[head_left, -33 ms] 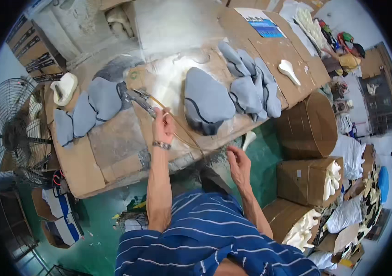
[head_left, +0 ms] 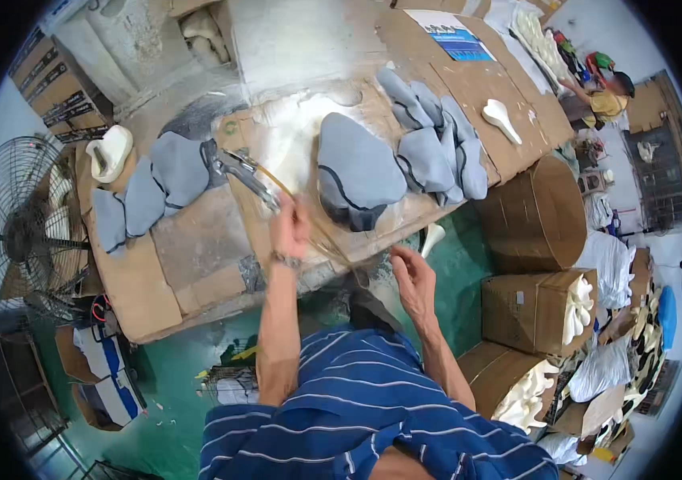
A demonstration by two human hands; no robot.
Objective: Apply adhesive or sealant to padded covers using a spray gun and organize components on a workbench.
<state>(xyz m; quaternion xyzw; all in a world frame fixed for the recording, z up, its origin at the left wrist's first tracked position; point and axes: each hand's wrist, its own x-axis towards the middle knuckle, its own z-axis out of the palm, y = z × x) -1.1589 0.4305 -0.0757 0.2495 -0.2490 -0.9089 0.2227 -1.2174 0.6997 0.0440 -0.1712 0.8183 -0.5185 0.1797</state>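
Note:
My left hand (head_left: 289,230), slightly blurred, is closed around the near end of a grey metal tool (head_left: 251,182) that looks like a spray gun. An amber hose (head_left: 321,232) runs along the tool and loops down past the table edge. My right hand (head_left: 414,282) is off the table edge, apart from the hose, its fingers loosely bent with nothing visible in them. Just right of the tool lies a large grey padded piece (head_left: 359,160) with a black band. Smaller grey pieces (head_left: 179,170) lie to its left, others (head_left: 427,160) to its right.
Cardboard (head_left: 201,240) covers the table, white powder on its middle. Cream moulded pieces lie at the left (head_left: 109,154) and right (head_left: 502,120). A fan (head_left: 25,216) stands left. Cardboard boxes (head_left: 521,308) are on the right floor. Another person (head_left: 606,102) is far right.
The hose has dropped away from my right hand and now hangs lower and closer in. My left hand has shifted slightly toward me and right with the tool.

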